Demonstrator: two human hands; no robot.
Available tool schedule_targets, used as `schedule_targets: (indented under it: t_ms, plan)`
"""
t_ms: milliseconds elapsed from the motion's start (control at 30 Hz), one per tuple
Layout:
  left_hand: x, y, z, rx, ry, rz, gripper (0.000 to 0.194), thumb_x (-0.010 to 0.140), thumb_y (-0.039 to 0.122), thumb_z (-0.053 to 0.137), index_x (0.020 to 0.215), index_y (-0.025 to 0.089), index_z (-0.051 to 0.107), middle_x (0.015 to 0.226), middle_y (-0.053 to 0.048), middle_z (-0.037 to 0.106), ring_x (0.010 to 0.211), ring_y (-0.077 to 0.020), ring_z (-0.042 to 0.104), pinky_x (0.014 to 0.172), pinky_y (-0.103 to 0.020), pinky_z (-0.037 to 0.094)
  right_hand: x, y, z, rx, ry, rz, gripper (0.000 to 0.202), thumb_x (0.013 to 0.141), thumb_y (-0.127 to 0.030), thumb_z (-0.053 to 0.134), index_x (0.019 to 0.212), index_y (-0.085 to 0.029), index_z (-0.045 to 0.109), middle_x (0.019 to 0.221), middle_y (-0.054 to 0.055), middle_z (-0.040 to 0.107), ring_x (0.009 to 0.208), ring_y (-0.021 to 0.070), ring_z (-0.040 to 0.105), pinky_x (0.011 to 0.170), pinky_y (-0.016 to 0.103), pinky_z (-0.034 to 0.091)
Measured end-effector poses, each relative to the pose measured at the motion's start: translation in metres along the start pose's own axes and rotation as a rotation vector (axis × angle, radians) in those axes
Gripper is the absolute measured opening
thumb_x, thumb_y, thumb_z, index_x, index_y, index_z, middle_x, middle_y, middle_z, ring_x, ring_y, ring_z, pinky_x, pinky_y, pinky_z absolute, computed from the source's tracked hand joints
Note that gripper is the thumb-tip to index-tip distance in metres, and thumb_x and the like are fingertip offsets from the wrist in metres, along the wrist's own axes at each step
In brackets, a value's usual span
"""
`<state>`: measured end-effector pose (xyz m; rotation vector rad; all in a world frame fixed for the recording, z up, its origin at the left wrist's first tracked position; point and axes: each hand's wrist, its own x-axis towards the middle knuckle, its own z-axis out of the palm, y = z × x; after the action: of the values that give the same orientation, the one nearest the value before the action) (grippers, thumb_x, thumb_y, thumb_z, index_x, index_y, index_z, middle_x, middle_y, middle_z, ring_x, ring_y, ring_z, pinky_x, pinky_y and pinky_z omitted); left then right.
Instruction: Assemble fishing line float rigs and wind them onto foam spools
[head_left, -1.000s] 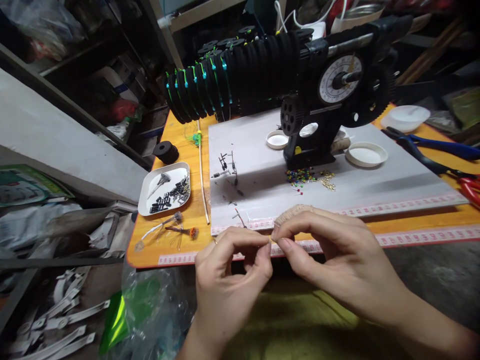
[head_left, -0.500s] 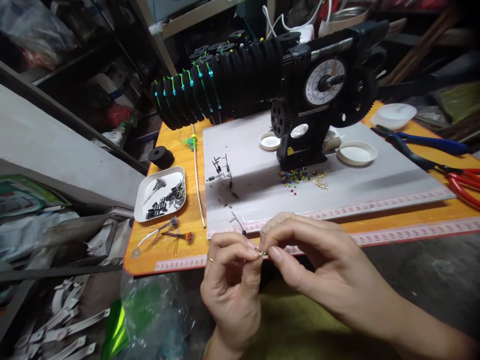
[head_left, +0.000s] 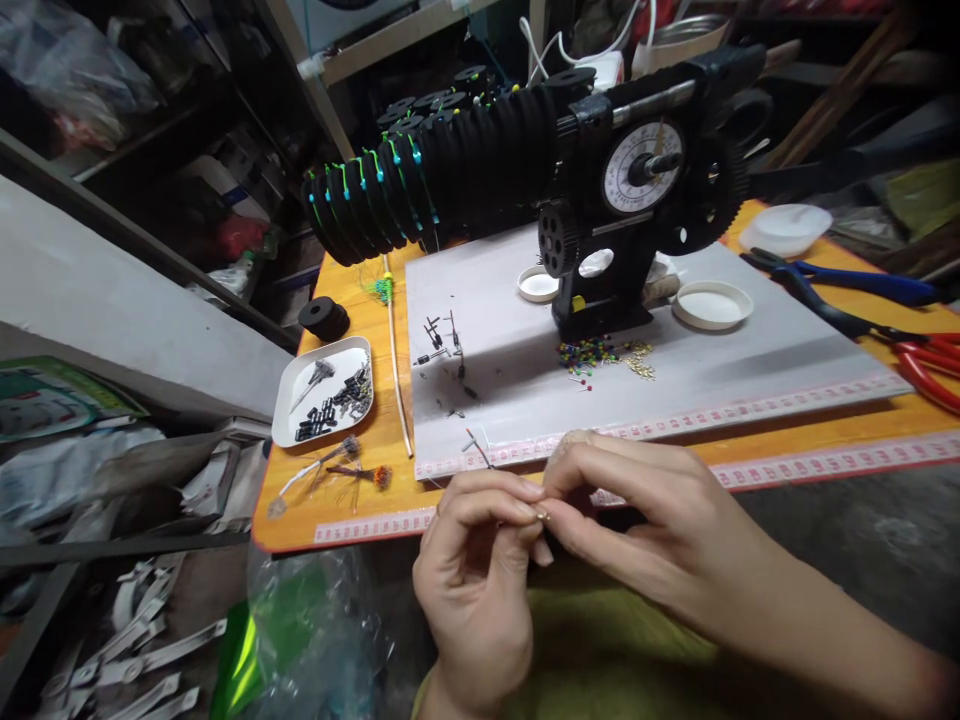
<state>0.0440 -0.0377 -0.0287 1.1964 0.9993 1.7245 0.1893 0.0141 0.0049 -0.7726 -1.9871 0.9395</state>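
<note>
Metal bit (head_left: 544,517), tiny and shiny, sits pinched between the fingertips of the left hand (head_left: 476,590) and right hand (head_left: 675,530) near the edge of the worktop (head_left: 825,430), likely because a fuller grip would bury it; gold-coloured pieces (head_left: 640,361) lie at one o'clock, apparently for easy reach.

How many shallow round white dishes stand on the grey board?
2. One dish is left of the black geared machine, partly covered; the other dish is right of its base. More may be hidden behind it.
</note>
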Motion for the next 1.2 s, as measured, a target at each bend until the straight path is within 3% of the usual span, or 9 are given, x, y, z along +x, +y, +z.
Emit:
schedule_targets:
  t_ms: [67,200,367,767,867,967,1033,1133,1200]
  plan:
    - [0.000,0.001,0.001,-0.014,0.017,-0.028,0.016,0.094,0.008,0.060,0.091,0.021,0.069,0.089,-0.001,0.062,0.063,-0.0064,0.055,0.059,-0.015,0.052,-0.003,0.001,-0.003,-0.057,0.019,-0.061,0.008,0.092,-0.009,0.060,0.089,-0.016,0.064,0.080,0.001,0.065,0.069,0.0094,0.061,0.062,0.020,0.050]
    - [0.001,0.000,0.001,-0.092,0.033,-0.124,0.013,0.093,0.011,0.063,0.089,0.022,0.069,0.086,0.000,0.060,0.063,-0.0052,0.056,0.056,-0.012,0.049,-0.010,-0.001,-0.006,-0.083,0.101,-0.174,0.027,0.088,-0.004,0.065,0.113,-0.015,0.066,0.100,0.006,0.072,0.090,0.0114,0.069,0.078,0.017,0.056]
    - [0.006,0.003,0.003,-0.102,-0.016,-0.201,0.009,0.090,0.014,0.068,0.085,0.021,0.070,0.082,0.000,0.062,0.056,-0.0050,0.058,0.048,-0.012,0.048,-0.013,0.003,-0.008,-0.206,0.129,-0.260,0.029,0.089,0.001,0.059,0.109,-0.018,0.068,0.096,0.004,0.075,0.085,0.0123,0.072,0.077,0.018,0.059]
    - [0.020,-0.007,0.001,0.177,-0.121,-0.081,0.015,0.090,0.006,0.064,0.088,0.020,0.070,0.084,-0.001,0.064,0.060,-0.0077,0.059,0.051,-0.016,0.051,-0.015,0.023,-0.012,-0.026,0.079,0.015,0.015,0.087,-0.005,0.060,0.092,-0.019,0.061,0.084,0.002,0.066,0.072,0.0126,0.066,0.059,0.021,0.053]
    - [0.025,-0.010,-0.003,0.353,-0.182,0.040,0.020,0.088,0.003,0.065,0.093,0.021,0.070,0.087,-0.001,0.068,0.075,-0.0118,0.066,0.062,-0.019,0.056,-0.013,0.026,-0.014,0.000,0.074,0.080,0.016,0.086,-0.005,0.059,0.088,-0.020,0.060,0.081,0.001,0.064,0.071,0.0131,0.065,0.057,0.022,0.050]
    - [0.029,-0.013,-0.008,0.590,-0.239,0.287,0.022,0.086,0.002,0.069,0.098,0.020,0.072,0.101,-0.004,0.073,0.087,-0.0145,0.069,0.080,-0.024,0.057,-0.011,0.031,-0.016,-0.043,0.096,0.085,0.015,0.087,-0.004,0.057,0.086,-0.020,0.058,0.078,0.000,0.062,0.069,0.0123,0.063,0.057,0.023,0.048]
    - [0.032,-0.015,-0.011,0.730,-0.232,0.439,0.022,0.086,0.004,0.070,0.101,0.019,0.074,0.111,-0.007,0.071,0.088,-0.0145,0.069,0.078,-0.024,0.057,-0.011,0.035,-0.016,-0.127,0.126,0.033,0.014,0.087,-0.004,0.057,0.087,-0.018,0.057,0.079,0.001,0.061,0.070,0.0122,0.060,0.060,0.024,0.048]
    - [0.037,-0.015,-0.012,0.896,-0.266,0.533,0.023,0.086,0.004,0.070,0.105,0.018,0.073,0.098,-0.006,0.069,0.081,-0.0143,0.065,0.071,-0.024,0.054,-0.010,0.041,-0.017,-0.309,0.174,-0.088,0.012,0.087,-0.003,0.059,0.088,-0.015,0.058,0.079,0.004,0.061,0.074,0.0150,0.057,0.067,0.029,0.048]
    - [0.041,-0.014,-0.010,0.989,-0.323,0.498,0.021,0.085,0.003,0.070,0.101,0.016,0.071,0.086,-0.004,0.068,0.077,-0.0159,0.061,0.070,-0.027,0.052,-0.009,0.045,-0.019,-0.426,0.180,-0.152,0.012,0.086,-0.002,0.061,0.089,-0.013,0.060,0.079,0.006,0.063,0.076,0.0174,0.056,0.071,0.032,0.048]
